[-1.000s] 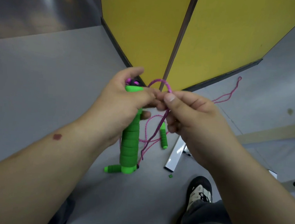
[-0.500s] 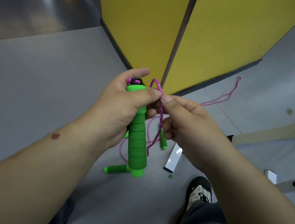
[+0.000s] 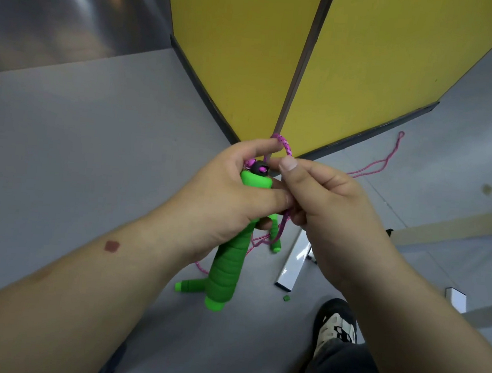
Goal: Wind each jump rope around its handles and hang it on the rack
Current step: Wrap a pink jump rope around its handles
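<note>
My left hand (image 3: 225, 202) grips the upper end of a green foam jump-rope handle (image 3: 228, 269) that points down at the floor. A pink braided rope (image 3: 285, 143) comes out of the handle's black cap and arches in a small loop over my fingertips. My right hand (image 3: 326, 211) pinches that rope just beside the cap, thumb on top. Below my hands the rope hangs down. Two more green handles lie on the floor, one (image 3: 190, 286) beside the held handle's tip, one (image 3: 275, 236) partly hidden under my hands. More pink rope (image 3: 380, 165) trails across the floor to the right.
A yellow folding partition (image 3: 354, 62) stands straight ahead on the grey floor. A white metal bar (image 3: 293, 263) and a white frame (image 3: 475, 310) lie on the floor at the right. My shoe (image 3: 335, 328) and trouser leg are below. No hanging rack is identifiable.
Both hands rose slightly. The rope loop shifted from beside the handle to arch above my fingertips, and the held handle swung so its tip points lower right.
</note>
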The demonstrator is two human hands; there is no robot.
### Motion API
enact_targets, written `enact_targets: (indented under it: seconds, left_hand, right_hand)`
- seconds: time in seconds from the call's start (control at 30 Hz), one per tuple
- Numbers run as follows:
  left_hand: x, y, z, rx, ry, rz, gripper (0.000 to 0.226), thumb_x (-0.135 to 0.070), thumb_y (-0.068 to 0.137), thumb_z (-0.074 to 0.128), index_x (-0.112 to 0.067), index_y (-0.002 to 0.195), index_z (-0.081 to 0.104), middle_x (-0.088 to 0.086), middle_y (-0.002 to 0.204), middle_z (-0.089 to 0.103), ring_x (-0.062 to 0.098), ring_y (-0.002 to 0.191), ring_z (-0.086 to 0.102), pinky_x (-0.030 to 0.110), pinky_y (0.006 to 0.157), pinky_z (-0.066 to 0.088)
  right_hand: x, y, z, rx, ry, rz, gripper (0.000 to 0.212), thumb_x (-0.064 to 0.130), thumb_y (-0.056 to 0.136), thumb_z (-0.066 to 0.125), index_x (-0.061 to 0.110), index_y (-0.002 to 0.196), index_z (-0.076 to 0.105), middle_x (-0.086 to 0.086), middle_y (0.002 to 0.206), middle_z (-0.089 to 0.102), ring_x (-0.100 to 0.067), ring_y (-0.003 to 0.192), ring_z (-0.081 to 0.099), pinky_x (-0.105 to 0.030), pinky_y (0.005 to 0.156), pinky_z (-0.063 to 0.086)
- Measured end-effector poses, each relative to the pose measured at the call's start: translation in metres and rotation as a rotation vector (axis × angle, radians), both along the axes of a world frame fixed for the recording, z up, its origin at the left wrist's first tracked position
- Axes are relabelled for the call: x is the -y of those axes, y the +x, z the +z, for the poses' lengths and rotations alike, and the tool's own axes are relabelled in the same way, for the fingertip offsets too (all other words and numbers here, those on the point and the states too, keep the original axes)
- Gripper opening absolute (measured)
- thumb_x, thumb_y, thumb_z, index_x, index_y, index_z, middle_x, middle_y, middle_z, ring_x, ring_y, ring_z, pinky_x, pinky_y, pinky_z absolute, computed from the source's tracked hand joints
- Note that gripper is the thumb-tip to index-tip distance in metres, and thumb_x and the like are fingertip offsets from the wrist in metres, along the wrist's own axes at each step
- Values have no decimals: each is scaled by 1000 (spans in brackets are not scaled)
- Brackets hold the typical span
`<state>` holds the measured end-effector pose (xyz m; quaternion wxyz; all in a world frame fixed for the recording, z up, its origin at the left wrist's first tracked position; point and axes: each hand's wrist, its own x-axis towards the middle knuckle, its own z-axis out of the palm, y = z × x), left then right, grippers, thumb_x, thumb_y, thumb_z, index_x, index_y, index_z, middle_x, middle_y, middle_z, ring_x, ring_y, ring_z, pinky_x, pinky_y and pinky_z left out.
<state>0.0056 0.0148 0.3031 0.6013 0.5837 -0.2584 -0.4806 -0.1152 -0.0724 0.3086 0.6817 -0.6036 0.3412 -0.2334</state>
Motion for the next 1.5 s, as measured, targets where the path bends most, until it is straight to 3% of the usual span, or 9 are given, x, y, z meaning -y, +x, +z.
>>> enact_targets:
  seconds: [0.17,0.3,0.43,0.53,0.73,0.87,1.07,1.37,1.5]
  left_hand:
    - [4,10,0,-113,-61,229,63,1,86,78,-22,141,57,8,90,74,16,69,72,23,57,56]
    - [4,23,-1,-141,-55,376,61,-2,87,78,-20,139,54,6,88,78,19,77,76,23,56,55]
    - [0,13,-1,11,43,149,61,1,86,77,-28,136,58,5,98,80,22,88,78,24,56,54]
    - [-1,1,-2,73,22,-35,63,6,87,75,-30,136,58,18,94,77,22,76,72,26,58,56]
    - [2,10,0,-34,-74,209,60,2,86,78,-24,137,60,17,98,72,20,68,70,24,57,56]
    - [2,22,-2,-78,-35,353,65,-5,85,81,-25,141,55,14,117,71,20,78,78,23,59,56]
    - [-1,2,-7,125,76,-16,70,-2,87,77,-33,145,51,5,94,80,23,88,77,30,61,59]
    - [-1,5,-12,270,63,31,72,-30,78,88,-44,140,54,-1,100,79,22,90,77,45,79,64]
    - [1,3,-7,151,-26,109,57,-12,86,82,-35,134,62,3,93,77,18,79,74,34,67,61]
  right_hand:
    - [3,3,-10,-151,26,90,34,45,96,62,15,98,77,-16,78,65,-12,62,46,-28,58,40]
    - [1,1,-9,-191,-9,177,20,23,99,61,15,97,79,0,80,72,-8,60,50,-21,55,43]
    - [5,1,-9,-48,-40,64,18,23,99,61,21,100,80,3,74,68,-6,59,50,-25,60,42]
    - [9,0,-9,-12,14,8,20,25,99,61,19,108,77,13,66,66,-1,57,55,-21,60,40]
    - [8,2,-13,-85,147,123,30,38,100,58,17,88,76,-3,80,65,-12,63,44,-29,59,35]
    - [6,0,-10,-99,35,222,22,18,101,57,12,101,79,-4,84,70,-11,61,47,-23,57,39]
    - [10,-2,-5,18,18,36,22,17,101,57,12,114,74,15,57,63,-1,55,55,-17,56,42]
    - [7,0,-12,-26,64,14,20,29,98,63,23,110,77,5,89,77,-1,62,54,-29,64,37]
    - [7,2,-13,-49,80,6,23,36,97,64,20,104,79,2,79,65,-8,63,45,-28,60,37]
